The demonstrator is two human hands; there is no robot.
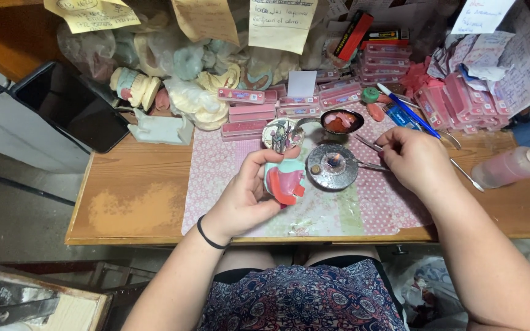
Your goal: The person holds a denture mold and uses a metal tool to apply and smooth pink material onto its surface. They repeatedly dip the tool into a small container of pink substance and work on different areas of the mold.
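Observation:
My left hand grips a light blue dental cast topped with red wax, held just above the patterned mat. My right hand holds a thin metal instrument whose tip reaches into the small flame of a round metal burner in the middle of the mat. A spoon with melted red wax lies just behind the burner, next to a small round tin.
Plaster casts in bags and pink flat boxes crowd the back of the wooden desk. A dark tablet leans at the left. A squeeze bottle of pink liquid lies at the right, pens behind my right hand.

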